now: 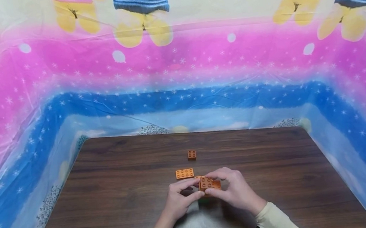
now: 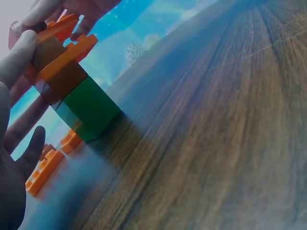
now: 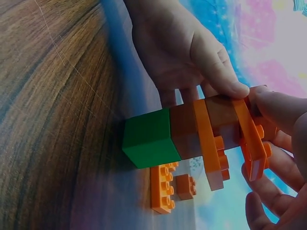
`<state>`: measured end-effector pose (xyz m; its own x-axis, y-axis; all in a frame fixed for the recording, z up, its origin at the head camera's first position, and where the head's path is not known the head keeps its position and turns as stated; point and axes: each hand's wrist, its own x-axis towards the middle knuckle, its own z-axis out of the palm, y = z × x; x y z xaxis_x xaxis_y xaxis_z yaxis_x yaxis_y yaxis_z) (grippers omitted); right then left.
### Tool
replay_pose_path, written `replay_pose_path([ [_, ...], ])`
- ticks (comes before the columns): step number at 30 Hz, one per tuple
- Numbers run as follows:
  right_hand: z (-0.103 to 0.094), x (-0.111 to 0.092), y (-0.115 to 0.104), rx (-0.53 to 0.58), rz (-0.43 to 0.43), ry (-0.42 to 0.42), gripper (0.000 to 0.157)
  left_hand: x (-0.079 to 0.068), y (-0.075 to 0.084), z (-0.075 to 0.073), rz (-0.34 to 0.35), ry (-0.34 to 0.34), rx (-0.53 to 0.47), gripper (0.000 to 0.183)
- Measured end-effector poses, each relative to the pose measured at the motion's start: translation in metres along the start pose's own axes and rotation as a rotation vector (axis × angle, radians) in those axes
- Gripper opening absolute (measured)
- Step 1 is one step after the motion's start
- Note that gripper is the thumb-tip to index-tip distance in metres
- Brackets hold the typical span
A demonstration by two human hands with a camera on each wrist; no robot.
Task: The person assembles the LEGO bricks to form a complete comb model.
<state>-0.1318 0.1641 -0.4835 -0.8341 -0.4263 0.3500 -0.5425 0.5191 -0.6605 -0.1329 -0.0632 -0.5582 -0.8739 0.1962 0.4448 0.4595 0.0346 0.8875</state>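
Note:
A tower of toy building bricks stands on the table between both hands. Its base is a green block (image 3: 148, 139); above it alternate brown bricks (image 3: 183, 127) and thinner orange bricks (image 3: 208, 148) that jut out to one side. At the top is a brown brick (image 1: 206, 183) with studs facing up. My left hand (image 1: 177, 203) holds the tower's upper part between thumb and fingers, its thumb at the upper orange brick. From the other side, my right hand (image 1: 237, 188) pinches the top brown brick, thumb in front and fingers behind.
Behind the tower, an orange brick (image 1: 184, 173) lies flat on the wooden table (image 1: 111, 197). Farther back sits a small brown brick (image 1: 192, 155). Another orange piece (image 2: 71, 141) shows close behind the green block. A printed cloth (image 1: 181, 99) hangs around the table's back and sides.

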Motion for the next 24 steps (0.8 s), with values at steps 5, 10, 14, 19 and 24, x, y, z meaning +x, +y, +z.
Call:
replay_pose_path([
  [5, 0.000, 0.001, -0.001, -0.054, -0.042, 0.017, 0.035, 0.000, 0.000, 0.001, 0.000, 0.002, -0.002, 0.033],
  [10, 0.000, 0.002, 0.000, -0.064, -0.050, 0.016, 0.035, 0.001, 0.003, 0.000, -0.017, -0.011, -0.003, 0.033],
  [14, -0.001, 0.002, 0.000, -0.048, -0.041, 0.003, 0.035, 0.002, 0.007, -0.003, -0.043, -0.037, 0.008, 0.035],
  [19, -0.001, 0.002, -0.001, -0.048, -0.054, 0.003, 0.035, 0.005, 0.012, -0.007, -0.044, -0.061, 0.009, 0.041],
  [24, -0.001, 0.003, -0.001, -0.045, -0.071, 0.011, 0.035, 0.010, 0.017, -0.008, 0.057, -0.058, 0.023, 0.045],
])
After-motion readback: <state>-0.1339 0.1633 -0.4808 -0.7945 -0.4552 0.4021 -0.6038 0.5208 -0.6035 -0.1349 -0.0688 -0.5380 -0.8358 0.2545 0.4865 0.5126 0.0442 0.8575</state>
